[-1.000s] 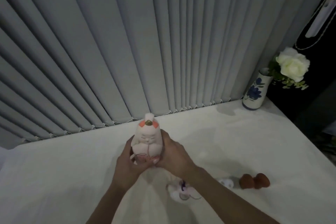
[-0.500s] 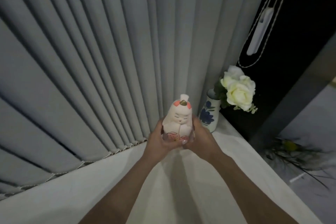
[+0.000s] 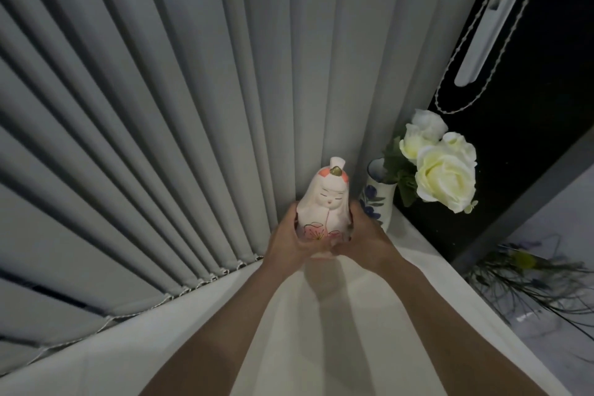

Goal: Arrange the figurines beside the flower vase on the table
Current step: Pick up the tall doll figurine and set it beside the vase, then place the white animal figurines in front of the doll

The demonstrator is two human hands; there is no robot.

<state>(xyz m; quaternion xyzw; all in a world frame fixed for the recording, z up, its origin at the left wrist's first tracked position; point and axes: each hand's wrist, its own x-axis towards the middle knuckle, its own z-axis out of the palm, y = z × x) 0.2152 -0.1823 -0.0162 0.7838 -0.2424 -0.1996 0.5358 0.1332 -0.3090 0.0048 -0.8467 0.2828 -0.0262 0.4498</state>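
Both hands, left hand [image 3: 291, 239] and right hand [image 3: 364, 239], are pressing around the base of a white figurine [image 3: 324, 202], holding it upright just left of the flower vase [image 3: 379, 194]. Fingers are hiding its underside, so contact with the table [image 3: 321, 315] is unclear; roses [image 3: 445, 178] are covering the vase's right rim.

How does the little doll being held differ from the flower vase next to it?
The figurine is cupped in both hands; the vase stands free on the table. The figurine bears a pink flower, the vase blue ones. The vase holds white roses; the figurine is closed on top. Both are pale, painted and upright.
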